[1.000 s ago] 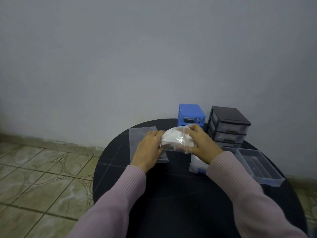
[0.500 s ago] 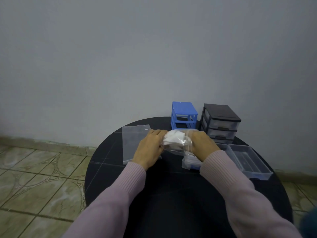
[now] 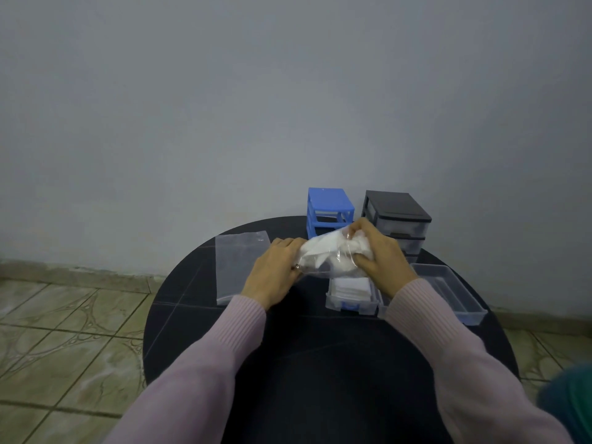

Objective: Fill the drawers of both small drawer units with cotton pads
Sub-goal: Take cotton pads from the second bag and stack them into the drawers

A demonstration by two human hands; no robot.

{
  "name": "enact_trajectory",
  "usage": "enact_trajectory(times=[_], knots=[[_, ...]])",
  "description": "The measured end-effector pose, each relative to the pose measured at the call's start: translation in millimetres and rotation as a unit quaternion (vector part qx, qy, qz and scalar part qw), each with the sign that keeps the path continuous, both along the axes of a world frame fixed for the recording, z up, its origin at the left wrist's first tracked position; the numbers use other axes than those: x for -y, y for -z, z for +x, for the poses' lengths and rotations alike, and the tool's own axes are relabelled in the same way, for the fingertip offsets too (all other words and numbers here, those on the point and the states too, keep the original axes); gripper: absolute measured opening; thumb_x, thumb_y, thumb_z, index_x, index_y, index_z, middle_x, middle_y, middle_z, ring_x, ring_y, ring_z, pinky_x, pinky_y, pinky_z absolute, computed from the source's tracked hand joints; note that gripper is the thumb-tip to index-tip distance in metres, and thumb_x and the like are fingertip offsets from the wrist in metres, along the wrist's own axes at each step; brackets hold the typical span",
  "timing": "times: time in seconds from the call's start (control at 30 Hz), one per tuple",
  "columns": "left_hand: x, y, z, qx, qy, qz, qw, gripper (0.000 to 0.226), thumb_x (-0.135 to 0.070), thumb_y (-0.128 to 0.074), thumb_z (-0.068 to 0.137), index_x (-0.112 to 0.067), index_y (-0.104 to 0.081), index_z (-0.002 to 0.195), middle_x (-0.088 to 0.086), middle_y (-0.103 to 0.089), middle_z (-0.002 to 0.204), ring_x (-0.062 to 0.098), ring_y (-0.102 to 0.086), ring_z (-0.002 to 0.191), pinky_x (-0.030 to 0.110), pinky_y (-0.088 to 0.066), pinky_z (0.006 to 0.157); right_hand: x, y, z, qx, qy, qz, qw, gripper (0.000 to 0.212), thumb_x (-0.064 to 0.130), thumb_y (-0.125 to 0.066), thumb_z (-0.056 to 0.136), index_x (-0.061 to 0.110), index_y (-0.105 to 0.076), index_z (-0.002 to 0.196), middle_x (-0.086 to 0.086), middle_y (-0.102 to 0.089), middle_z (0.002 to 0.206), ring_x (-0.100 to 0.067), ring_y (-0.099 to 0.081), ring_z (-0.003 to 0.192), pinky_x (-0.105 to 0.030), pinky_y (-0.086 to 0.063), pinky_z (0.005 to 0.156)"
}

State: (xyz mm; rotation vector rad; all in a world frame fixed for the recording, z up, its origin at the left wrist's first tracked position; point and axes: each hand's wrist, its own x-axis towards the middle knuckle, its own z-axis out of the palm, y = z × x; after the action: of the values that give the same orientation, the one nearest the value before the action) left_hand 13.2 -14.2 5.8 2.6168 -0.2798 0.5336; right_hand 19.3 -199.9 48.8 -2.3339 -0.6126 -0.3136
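Note:
A clear plastic bag of white cotton pads (image 3: 326,256) is held above the round black table (image 3: 320,363). My left hand (image 3: 275,272) grips its left end and my right hand (image 3: 381,256) squeezes its right end. Just under the bag lies a small clear drawer with a blue handle (image 3: 350,294), holding white pads. A larger clear drawer (image 3: 448,293) lies to the right, partly hidden by my right sleeve. At the table's back stand the blue drawer unit (image 3: 330,208) and the black drawer unit (image 3: 398,219).
A flat clear plastic bag (image 3: 238,264) lies on the table's left part. The grey wall rises right behind the units. Tiled floor surrounds the table on the left and right. Something dark green (image 3: 570,408) shows at the lower right edge.
My right hand has lifted its end of the bag and squeezes it tighter, so the bag now tilts up to the right. The drawer with pads under it shows more.

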Motion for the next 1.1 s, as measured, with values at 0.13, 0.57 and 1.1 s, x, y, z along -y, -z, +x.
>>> enact_trajectory(times=[0.13,0.57,1.1], knots=[[4,0,1,-0.006,0.008,0.004,1.000,0.042,-0.028,-0.060,0.089,-0.018,-0.048,0.128,0.001,-0.055,0.123,0.018,-0.045,0.111,0.033,-0.043,0.085,6,1,0,0.018,0.000,0.035,0.999,0.024,-0.005,-0.052,0.086,0.012,-0.063,0.100,-0.010,-0.059,0.096,-0.013,-0.050,0.077,-0.012,-0.033,0.060],[2,3,5,-0.006,0.004,0.006,1.000,0.043,-0.025,-0.060,0.089,-0.019,-0.047,0.130,0.000,-0.053,0.126,0.017,-0.045,0.114,0.031,-0.042,0.089,15,5,10,-0.030,0.000,0.065,0.997,0.042,-0.008,-0.042,0.089,0.016,-0.067,0.113,0.000,-0.050,0.090,-0.010,-0.048,0.084,-0.006,-0.037,0.067],[-12,6,-1,0.011,-0.012,0.022,1.000,0.043,-0.022,-0.059,0.090,-0.019,-0.045,0.131,0.000,-0.051,0.129,0.017,-0.042,0.119,0.031,-0.042,0.090,28,5,10,-0.089,0.009,0.297,0.951,0.034,-0.005,-0.052,0.086,0.024,-0.068,0.080,-0.003,-0.068,0.099,-0.021,-0.061,0.095,-0.034,-0.053,0.073]])
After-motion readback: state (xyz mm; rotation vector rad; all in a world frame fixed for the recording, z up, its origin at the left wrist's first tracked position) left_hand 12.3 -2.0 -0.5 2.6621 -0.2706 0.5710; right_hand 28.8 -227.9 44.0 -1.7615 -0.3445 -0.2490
